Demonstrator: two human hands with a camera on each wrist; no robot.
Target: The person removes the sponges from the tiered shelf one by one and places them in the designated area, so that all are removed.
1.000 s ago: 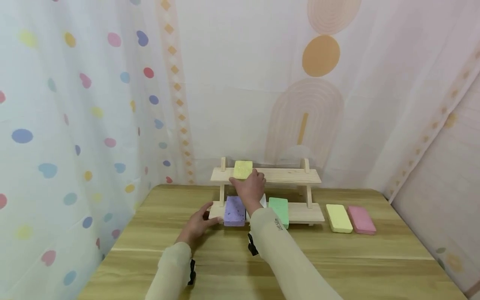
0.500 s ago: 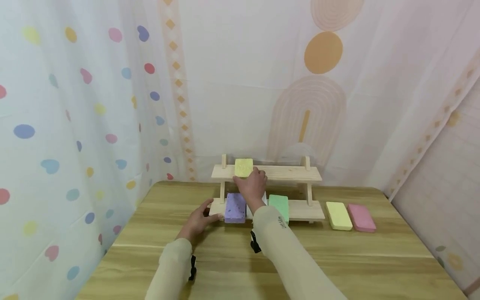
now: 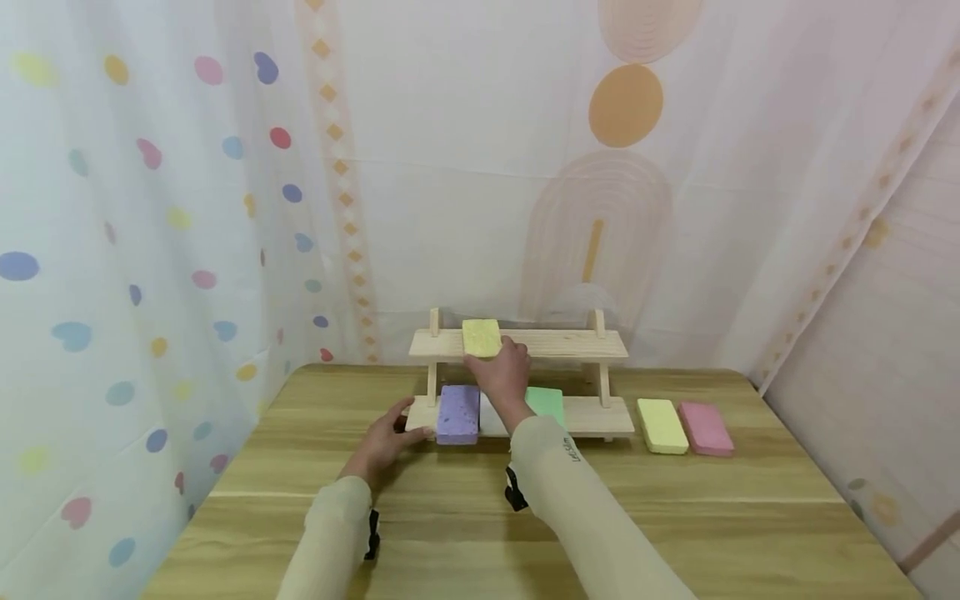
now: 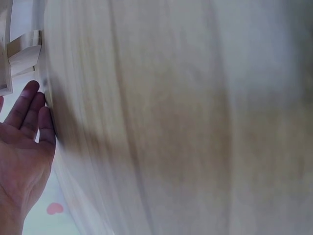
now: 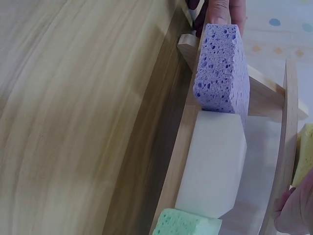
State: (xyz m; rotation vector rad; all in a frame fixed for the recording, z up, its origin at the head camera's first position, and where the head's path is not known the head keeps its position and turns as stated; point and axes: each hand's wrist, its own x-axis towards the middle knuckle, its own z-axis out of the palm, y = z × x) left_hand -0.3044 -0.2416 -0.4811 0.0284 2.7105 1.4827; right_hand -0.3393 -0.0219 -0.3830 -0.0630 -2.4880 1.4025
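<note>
My right hand pinches the lower part of a yellow sponge at the upper tier, left of centre, on a two-tier wooden display shelf. My left hand grips the left end of the lower board, thumb at its front edge; the left wrist view shows its other fingers fairly straight. Along the lower board, a purple sponge, a white sponge and a green sponge sit in a row. In the head view my right forearm partly covers the white and green ones.
A second yellow sponge and a pink sponge lie side by side on the wood-grain table, right of the shelf. Patterned curtains hang behind and at both sides.
The head view has shifted slightly. My right hand stays on the yellow sponge, which hardly moves on the upper tier. The left hand keeps its place at the shelf's end.
</note>
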